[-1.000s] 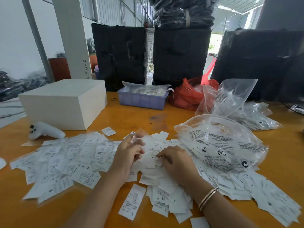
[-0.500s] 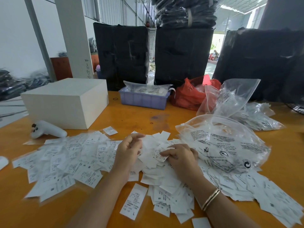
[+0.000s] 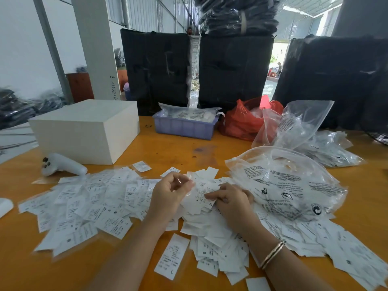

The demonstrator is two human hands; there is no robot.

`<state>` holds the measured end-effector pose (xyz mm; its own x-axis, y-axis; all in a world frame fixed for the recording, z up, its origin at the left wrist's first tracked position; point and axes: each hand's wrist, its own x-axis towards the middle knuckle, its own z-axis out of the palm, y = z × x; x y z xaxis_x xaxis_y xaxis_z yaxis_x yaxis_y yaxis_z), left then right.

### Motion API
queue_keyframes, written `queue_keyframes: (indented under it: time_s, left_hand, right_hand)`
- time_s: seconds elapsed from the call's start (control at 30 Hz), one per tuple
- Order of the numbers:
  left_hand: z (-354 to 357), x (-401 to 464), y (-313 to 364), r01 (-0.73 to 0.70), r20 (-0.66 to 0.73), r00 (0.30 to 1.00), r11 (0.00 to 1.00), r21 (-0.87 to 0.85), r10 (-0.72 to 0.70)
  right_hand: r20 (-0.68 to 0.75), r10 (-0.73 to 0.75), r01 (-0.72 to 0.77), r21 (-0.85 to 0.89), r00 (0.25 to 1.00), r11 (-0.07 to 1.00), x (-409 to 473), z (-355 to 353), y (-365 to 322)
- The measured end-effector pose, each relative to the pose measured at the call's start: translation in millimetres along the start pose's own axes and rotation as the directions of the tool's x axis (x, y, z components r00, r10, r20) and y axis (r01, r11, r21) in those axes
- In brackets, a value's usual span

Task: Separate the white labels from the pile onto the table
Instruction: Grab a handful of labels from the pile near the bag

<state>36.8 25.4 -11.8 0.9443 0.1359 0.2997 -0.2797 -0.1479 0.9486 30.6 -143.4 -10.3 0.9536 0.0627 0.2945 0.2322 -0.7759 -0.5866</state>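
labels (image 3: 210, 234) piled mid-table | hands (image 3: 201, 198) pinching | near edge bare

Bright daylight from rear openings, soft shadows, wide-angle edge distortion, slight blur

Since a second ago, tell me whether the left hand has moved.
Barely. The left hand holds the same spot over the labels, right of the white controller; the small shift matches camera motion.
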Motion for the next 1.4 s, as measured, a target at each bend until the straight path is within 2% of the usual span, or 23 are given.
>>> queue_keyframes:
  time_s: [0.1, 0.23, 0.3, 0.43, 0.5, 0.6, 0.7, 0.77, 0.87, 1.03, 1.17, 1.4]
  left_hand:
    - [1.6, -2.4, -3.0, -0.194, 0.037, 0.981, 0.955, 0.225, 0.191]
    - [2.3, -4.4, -4.6, -0.345, 0.093, 0.938, 0.874, 0.342, 0.334]
    - [2.3, -4.7, -5.5, -0.38, 0.121, 0.924, 0.85, 0.364, 0.362]
    - [2.3, -5.4, -5.6, -0.376, 0.158, 0.927, 0.845, 0.38, 0.341]
    - [2.5, -5.1, -5.8, -0.361, 0.173, 0.932, 0.85, 0.383, 0.318]
    - [3.1, -5.9, -4.9, -0.333, 0.203, 0.941, 0.859, 0.39, 0.272]
    - [4.2, -6.2, -4.4, -0.31, 0.223, 0.946, 0.863, 0.398, 0.237]
    - [4.4, -6.4, -4.4, -0.296, 0.229, 0.949, 0.866, 0.402, 0.218]
    - [3.9, -6.4, -4.8, -0.294, 0.239, 0.948, 0.864, 0.409, 0.209]
    - [4.6, -5.6, -5.4, -0.302, 0.244, 0.946, 0.857, 0.418, 0.215]
    - [3.6, -5.9, -5.5, -0.303, 0.236, 0.945, 0.874, 0.38, 0.225]
    - [3.1, -6.7, -1.4, -0.243, 0.142, 0.968, 0.923, 0.298, 0.209]
  right_hand:
    - [0.058, -0.019, 0.022, -0.037, 0.998, 0.999, -0.6, 0.6, -1.1]
    - [0.03, -0.023, 0.018, 0.152, 0.999, 0.988, -0.9, 0.9, -0.5]
    - [-0.041, -0.003, 0.014, 0.283, 0.999, 0.959, -1.2, -0.2, 1.3]
    - [-0.161, 0.042, 0.026, 0.394, 0.986, 0.919, -0.3, -2.9, 4.3]
    - [-0.18, 0.129, 0.0, 0.582, 0.975, 0.813, 0.5, -4.5, 4.3]
    - [-0.137, 0.23, -0.01, 0.839, 0.964, 0.544, 1.1, -4.8, 3.6]
    - [-0.099, 0.262, 0.004, 0.94, 0.96, 0.341, 0.7, -4.1, 3.1]
    - [-0.091, 0.234, 0.02, 0.957, 0.968, 0.288, 0.5, -3.8, 1.9]
    - [-0.095, 0.152, 0.037, 0.939, 0.984, 0.342, 0.1, -2.4, -0.4]
    - [-0.121, 0.077, 0.071, 0.88, 0.99, 0.47, -0.8, -1.1, -1.3]
    - [-0.113, 0.05, 0.071, 0.85, 0.992, 0.523, -1.5, -1.4, -1.1]
    - [-0.169, -0.015, 0.128, 0.681, 0.986, 0.721, -3.4, -1.7, -1.4]
